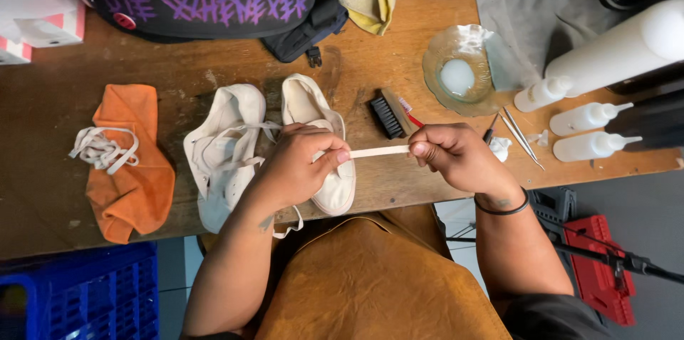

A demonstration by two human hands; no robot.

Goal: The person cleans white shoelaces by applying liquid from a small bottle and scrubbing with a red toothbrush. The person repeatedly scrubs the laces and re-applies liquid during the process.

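Observation:
Two white canvas shoes lie side by side on the wooden table (57, 197). The left shoe (222, 147) still has its lace threaded; the right shoe (313, 108) lies partly under my left hand (303, 162). A flat white shoelace (379, 150) is stretched taut between my two hands. My left hand pinches one part of it above the right shoe, and my right hand (456, 155) pinches the other end just to the right. More of the lace hangs off the table edge below my left wrist.
An orange cloth (135, 183) with a bundled white lace (101, 149) lies at the left. A black brush (388, 113), glass bowl (459, 69), tweezers (521, 139) and white squeeze bottles (588, 133) stand to the right. A dark bag (214, 5) sits behind; a blue crate (78, 297) below left.

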